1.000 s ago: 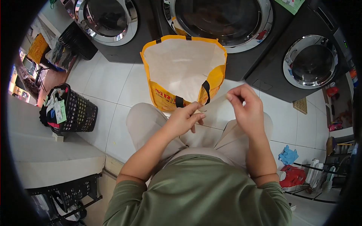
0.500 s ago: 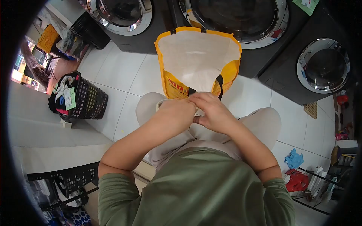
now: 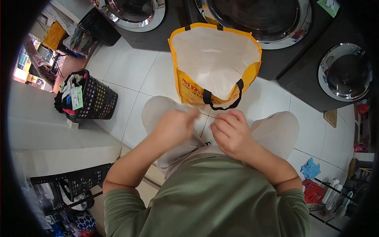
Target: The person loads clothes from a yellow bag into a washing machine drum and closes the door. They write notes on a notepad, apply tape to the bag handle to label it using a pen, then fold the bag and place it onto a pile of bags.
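Observation:
A large yellow bag [image 3: 252, 73] with a white inside stands upright on the floor, its mouth wide apart. One black handle [image 3: 238, 98] droops over its near side. Above my lap, my left hand [image 3: 175, 128] is curled and blurred by motion, its fingertips close together. My right hand [image 3: 232, 133] is a short way to its right, with fingers bent inward towards the thumb. Neither hand touches the bag. Whatever may lie between the fingers of either hand is too small or hidden to make out.
Dark front-loading machines [image 3: 256, 19] with round doors line the far side. A black basket [image 3: 96, 96] filled with clothes stands at the left. On the right lie a blue crumpled cloth or glove [image 3: 310, 168] and a red object [image 3: 314, 191] beside a rack.
My hands were together at the bag's near edge; now they are apart and closer to my body. The black handle, covered before, shows fully. The view has shifted slightly.

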`<state>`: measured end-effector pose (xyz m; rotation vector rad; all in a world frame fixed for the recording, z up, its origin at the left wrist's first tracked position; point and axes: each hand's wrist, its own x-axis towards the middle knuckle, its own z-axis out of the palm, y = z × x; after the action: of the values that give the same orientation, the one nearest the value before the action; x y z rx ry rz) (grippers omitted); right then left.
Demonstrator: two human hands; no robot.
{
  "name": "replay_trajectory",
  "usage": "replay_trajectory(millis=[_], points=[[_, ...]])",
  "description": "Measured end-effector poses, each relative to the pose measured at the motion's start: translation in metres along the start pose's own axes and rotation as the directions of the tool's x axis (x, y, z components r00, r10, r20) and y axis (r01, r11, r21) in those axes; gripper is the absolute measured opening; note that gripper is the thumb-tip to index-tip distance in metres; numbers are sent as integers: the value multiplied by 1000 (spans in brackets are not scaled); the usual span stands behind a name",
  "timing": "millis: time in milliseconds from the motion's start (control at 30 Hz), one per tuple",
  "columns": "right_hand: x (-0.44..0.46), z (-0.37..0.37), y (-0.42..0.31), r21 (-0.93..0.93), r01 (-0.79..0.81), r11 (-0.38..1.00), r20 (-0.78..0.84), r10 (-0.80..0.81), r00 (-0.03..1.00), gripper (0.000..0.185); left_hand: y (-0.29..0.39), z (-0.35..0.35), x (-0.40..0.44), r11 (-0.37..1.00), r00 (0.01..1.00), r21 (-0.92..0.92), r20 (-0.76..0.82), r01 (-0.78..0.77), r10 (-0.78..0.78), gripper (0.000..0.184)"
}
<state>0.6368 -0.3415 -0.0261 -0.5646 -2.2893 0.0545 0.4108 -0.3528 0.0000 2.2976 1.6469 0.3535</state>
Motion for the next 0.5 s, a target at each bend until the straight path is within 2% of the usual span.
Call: replay_trajectory(millis=[33,133,167,267,300,433,500], points=[[-2,-8,-4,13,-11,1000,-10,12,1000,16,-12,0,-6,998,992,-19,-104,67,-69,26],[-8,-23,15,338,-232,912,-56,266,962,18,-27,-15,-20,956,961,145,-148,253,-232,44],[-6,-27,8,688,-569,451,180,653,736,23,-12,-21,-25,949,962,157,-62,272,-266,62],[-12,-21,35,875,-477,81,231,797,559,28,-23,14,-50,922,997,381,-26,75,-70,67],[-13,-25,40,880,-474,-17,303,790,534,30,-24,22,-55,907,999,419,-45,38,-21,74],[-16,-29,44,886,-463,-29,302,793,529,40,-11,26,-68,930,982,323,-126,175,-141,83],[-14,-29,43,915,-397,-76,303,780,548,51,-5,22,-68,911,979,388,-189,141,-71,81]])
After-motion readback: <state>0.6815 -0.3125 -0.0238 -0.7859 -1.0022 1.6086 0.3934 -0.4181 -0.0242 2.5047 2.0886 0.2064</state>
